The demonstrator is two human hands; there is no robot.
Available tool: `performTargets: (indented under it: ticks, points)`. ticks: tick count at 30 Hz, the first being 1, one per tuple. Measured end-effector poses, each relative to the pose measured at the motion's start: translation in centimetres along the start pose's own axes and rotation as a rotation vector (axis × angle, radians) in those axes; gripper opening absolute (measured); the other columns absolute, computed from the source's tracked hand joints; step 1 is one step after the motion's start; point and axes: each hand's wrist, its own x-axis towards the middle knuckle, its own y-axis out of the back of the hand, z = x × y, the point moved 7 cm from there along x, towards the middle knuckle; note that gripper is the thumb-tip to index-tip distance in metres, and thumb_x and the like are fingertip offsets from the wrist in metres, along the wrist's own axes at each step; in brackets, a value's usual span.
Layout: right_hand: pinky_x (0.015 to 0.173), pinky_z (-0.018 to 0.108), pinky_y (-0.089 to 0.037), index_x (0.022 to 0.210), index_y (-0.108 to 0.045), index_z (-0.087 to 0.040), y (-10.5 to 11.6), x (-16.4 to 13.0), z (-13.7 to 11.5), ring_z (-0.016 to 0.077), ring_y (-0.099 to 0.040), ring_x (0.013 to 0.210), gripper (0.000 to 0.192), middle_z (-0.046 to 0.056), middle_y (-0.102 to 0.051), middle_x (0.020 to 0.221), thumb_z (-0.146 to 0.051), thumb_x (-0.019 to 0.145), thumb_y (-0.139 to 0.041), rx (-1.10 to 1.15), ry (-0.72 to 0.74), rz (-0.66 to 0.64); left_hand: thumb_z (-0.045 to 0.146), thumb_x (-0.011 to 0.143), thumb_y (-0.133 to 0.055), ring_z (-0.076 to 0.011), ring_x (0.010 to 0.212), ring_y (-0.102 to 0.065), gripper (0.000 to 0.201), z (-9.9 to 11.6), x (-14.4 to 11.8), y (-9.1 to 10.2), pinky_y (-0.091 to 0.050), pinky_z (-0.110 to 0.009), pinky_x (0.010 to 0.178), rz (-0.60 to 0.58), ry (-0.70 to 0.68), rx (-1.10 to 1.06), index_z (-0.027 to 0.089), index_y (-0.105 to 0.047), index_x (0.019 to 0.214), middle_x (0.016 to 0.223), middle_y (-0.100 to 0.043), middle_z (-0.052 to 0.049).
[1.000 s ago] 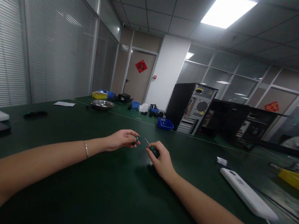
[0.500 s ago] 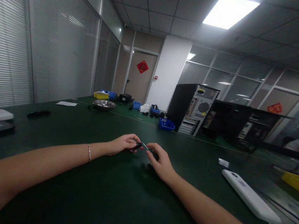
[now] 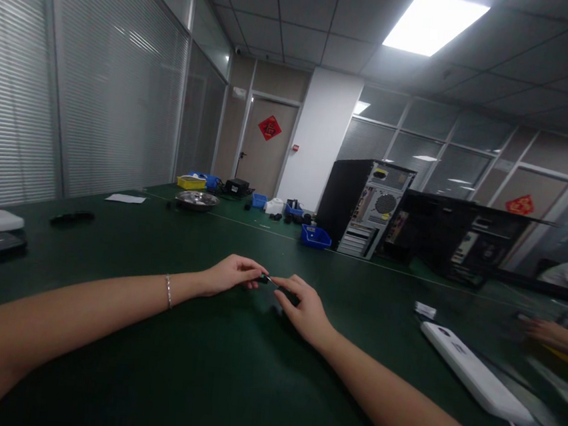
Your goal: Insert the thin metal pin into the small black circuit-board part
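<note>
My left hand (image 3: 230, 275), with a bracelet at the wrist, pinches a small black part (image 3: 262, 278) whose details are too small to make out. In my right hand (image 3: 308, 312) is a screwdriver with a dark handle (image 3: 292, 296) and a thin metal shaft. Its tip points left and meets the near end of the black part, though contact is hard to confirm. Both hands are close together, just over the middle of the green tabletop (image 3: 188, 371).
A white power strip (image 3: 474, 372) lies at right, near another person's blurred hand (image 3: 551, 334) over a yellow tray. Computer towers (image 3: 348, 202) stand behind a blue bin (image 3: 316, 237). A metal bowl (image 3: 197, 200) and a dark object (image 3: 72, 217) are at left.
The screwdriver's tip has come up to the black part as my hands drew slightly closer. At far right, another person's hand has come in over the yellow tray.
</note>
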Motion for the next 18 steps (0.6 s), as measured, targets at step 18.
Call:
performTargets:
  ticks: [18]
  points:
    - [0.068,0.028,-0.044,0.115,-0.062,-0.026,0.06,0.08,-0.31,0.0159,-0.055,0.075,0.028,0.003,-0.06,0.087,-0.027,0.088,-0.054,0.097,0.042,-0.033,0.026,0.076,-0.065,-0.0165,0.076,-0.06,0.029,0.56,-0.06,-0.05,-0.046,-0.028,0.071,-0.007,-0.106,0.127,0.015,-0.068,0.102,0.085,-0.068,-0.006]
